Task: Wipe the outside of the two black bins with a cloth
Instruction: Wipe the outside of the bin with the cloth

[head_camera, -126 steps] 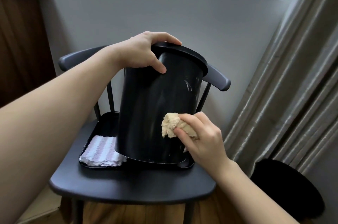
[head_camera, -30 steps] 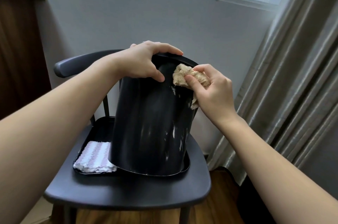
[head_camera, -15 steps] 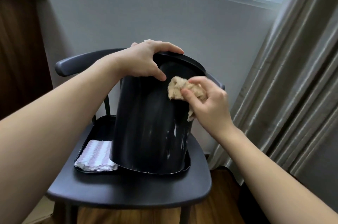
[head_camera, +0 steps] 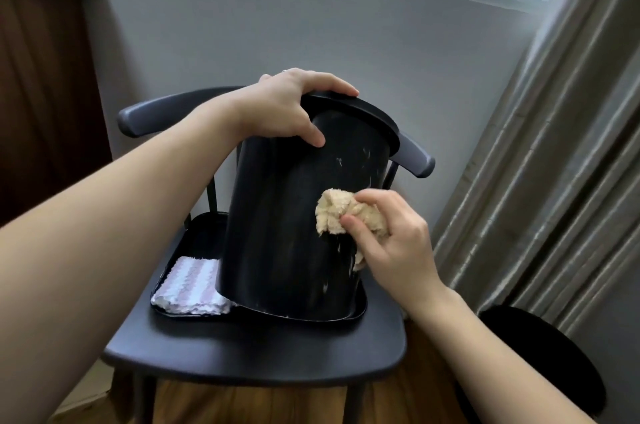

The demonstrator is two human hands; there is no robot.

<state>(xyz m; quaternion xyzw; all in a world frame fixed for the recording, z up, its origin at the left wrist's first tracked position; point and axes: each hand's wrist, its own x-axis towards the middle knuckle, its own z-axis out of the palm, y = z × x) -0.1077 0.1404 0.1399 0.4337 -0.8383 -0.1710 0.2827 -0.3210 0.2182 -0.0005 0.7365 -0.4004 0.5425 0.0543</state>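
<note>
A tall black bin [head_camera: 277,233] stands tilted on a black tray [head_camera: 360,309] on a chair seat. My left hand [head_camera: 287,108] grips the bin's top rim, thumb on the near wall and fingers over the edge. My right hand [head_camera: 391,236] holds a bunched beige cloth [head_camera: 334,215] and presses it against the bin's right side at about mid height. White streaks mark the wall above and below the cloth. A second black bin [head_camera: 540,361] stands on the floor at the lower right, partly hidden by my right forearm.
A folded white-and-pink striped cloth [head_camera: 188,288] lies in the tray's left end. The dark chair [head_camera: 256,354] has a curved backrest behind the bin. Grey curtains [head_camera: 554,181] hang at the right, a wooden panel [head_camera: 41,94] at the left, a wall behind.
My right hand has slid the beige cloth down the bin's right side from near the rim to mid height. My left hand keeps its grip on the rim.
</note>
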